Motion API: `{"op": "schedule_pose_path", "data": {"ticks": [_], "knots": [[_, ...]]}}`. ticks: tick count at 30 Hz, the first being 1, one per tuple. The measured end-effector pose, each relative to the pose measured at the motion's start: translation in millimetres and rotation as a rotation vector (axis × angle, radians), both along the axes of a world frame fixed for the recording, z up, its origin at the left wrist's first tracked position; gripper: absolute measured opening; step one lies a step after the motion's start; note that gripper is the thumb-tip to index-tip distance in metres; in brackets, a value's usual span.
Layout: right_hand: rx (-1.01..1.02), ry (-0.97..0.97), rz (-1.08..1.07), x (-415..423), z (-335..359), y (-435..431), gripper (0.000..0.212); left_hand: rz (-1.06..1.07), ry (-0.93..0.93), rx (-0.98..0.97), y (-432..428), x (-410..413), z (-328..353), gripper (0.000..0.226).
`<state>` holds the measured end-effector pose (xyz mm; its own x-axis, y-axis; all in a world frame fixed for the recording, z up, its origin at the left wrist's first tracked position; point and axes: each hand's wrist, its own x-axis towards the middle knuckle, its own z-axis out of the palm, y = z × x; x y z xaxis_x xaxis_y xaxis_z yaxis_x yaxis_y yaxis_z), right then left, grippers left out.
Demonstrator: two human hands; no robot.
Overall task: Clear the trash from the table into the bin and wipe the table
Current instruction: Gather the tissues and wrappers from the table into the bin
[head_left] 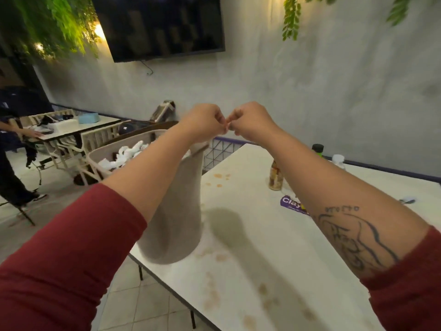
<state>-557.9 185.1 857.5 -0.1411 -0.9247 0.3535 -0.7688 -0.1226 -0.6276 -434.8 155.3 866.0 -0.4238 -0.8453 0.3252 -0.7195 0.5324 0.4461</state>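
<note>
Curled fingers of the left hand pinch the top edge of a grey cloth. The right hand, fingertips drawn together against them, nips what looks like the same corner. The cloth hangs slack over the near-left edge of the white table, its lower end blurred.

The grip is slight, and a shake could pull the cloth free and drop it to the floor beside the table. A wide first sweep could also knock over the sauce bottle, which stands upright mid-table just beyond a cluster of brown stains. More stains dot the near half.

A purple wrapper lies near the bottle, partly under the right forearm, and two capped bottles stand at the far edge. These probably want shifting before the cloth can pass.

The bin sits off the table's left side, already holding white crumpled trash. Further left, another person leans on a second table.
</note>
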Motion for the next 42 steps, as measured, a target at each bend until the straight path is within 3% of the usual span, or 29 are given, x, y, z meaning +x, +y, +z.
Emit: {"op": "schedule_pose_path", "data": {"ticks": [12, 22, 27, 31, 42], "knots": [[0.106, -0.156, -0.405, -154.1, -72.6, 66.6, 0.017, -0.254, -0.02, 0.122, 21.7, -145.1, -70.7, 0.01], [0.262, -0.217, -0.636, -217.9, -142.5, 113.1, 0.018, -0.398, -0.119, 0.234, 24.2, -222.1, -154.5, 0.005], [0.351, -0.147, -0.69, -228.8, -176.7, 123.8, 0.023, -0.338, -0.144, 0.272, 14.7, -235.9, -192.4, 0.01], [0.438, -0.072, -0.708, -228.0, -199.4, 128.1, 0.014, -0.271, -0.179, 0.263, 3.0, -235.4, -220.5, 0.026], [0.71, 0.183, -0.68, -205.1, -228.1, 136.2, 0.034, -0.275, -0.167, 0.283, -13.4, -235.3, -251.6, 0.044]]}}
